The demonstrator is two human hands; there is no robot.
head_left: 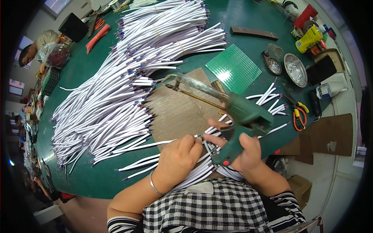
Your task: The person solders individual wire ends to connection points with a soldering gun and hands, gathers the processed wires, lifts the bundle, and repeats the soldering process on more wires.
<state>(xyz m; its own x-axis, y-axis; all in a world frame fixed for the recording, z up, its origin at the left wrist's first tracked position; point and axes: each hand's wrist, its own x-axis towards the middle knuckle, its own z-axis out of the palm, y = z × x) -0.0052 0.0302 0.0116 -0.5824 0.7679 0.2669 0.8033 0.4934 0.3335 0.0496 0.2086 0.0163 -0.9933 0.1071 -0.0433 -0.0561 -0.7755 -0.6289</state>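
My right hand (pixel 249 153) is wrapped round the handle of a green soldering gun (pixel 248 110). Its long metal feed tube and bent tip point up and left, over a worn wooden board (pixel 180 105). Low over the board's near edge, my left hand (pixel 178 157) is closed in a pinch on the end of a white cable (pixel 142 146). A tiny green piece shows at those fingertips, too small to make out. More white cables (pixel 198 171) with bared coloured ends lie beneath both hands, near my checked apron.
A large heap of white cables (pixel 105 105) covers the table's left and back. Right of the board lie a green gridded panel (pixel 234 69), a metal bowl (pixel 296 70), a soldering stand (pixel 272 64) and pliers (pixel 299 116). Another person (pixel 39 46) is at the far left.
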